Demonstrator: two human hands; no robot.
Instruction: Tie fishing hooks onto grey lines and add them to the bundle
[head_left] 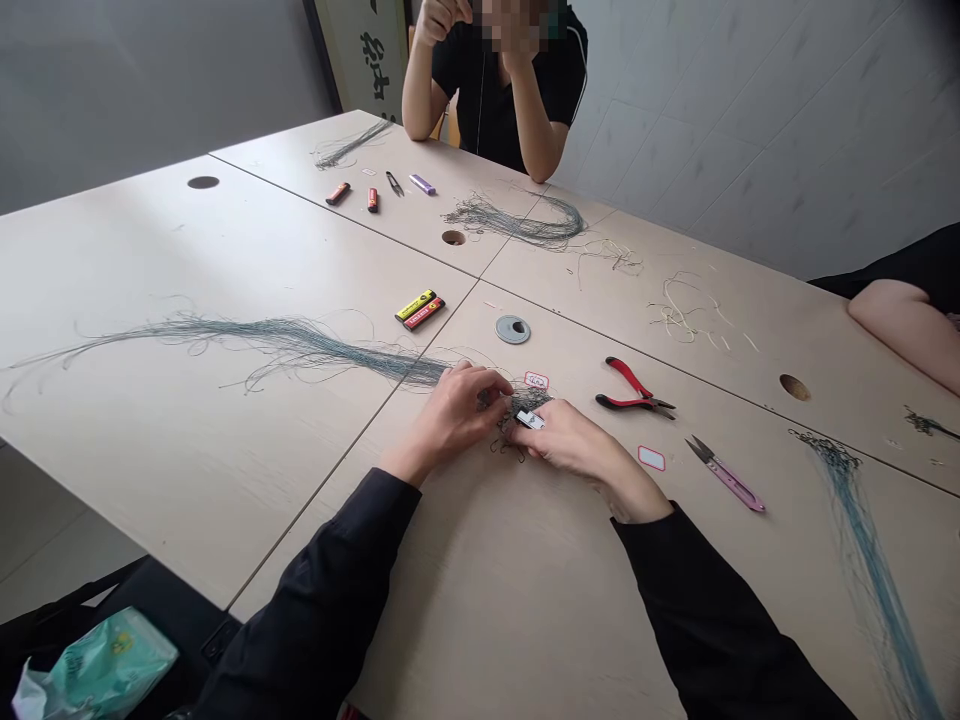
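Note:
A long bundle of blue-grey fishing lines (337, 350) stretches across the table from the left and passes under my left hand (466, 408). Dark fishing hooks (532, 399) cluster at its right end, around and between my hands. My left thumb and fingers are pinched on a line by the hooks; the exact grip is small and partly hidden. Closed around a lighter (531, 420), my right hand (566, 436) is close to the left fingertips. Only the lighter's light metal top and black part show; no flame is visible. A red-edged label (536, 381) lies just beyond the hooks.
Red-handled pliers (637, 390), pink thread snips (726, 476) and another hook bundle (855, 520) lie to the right. Two lighters (420, 310) and a grey grommet cover (512, 329) lie ahead. Across the table sits a person (510, 100) with raised hands, near more lines (525, 222).

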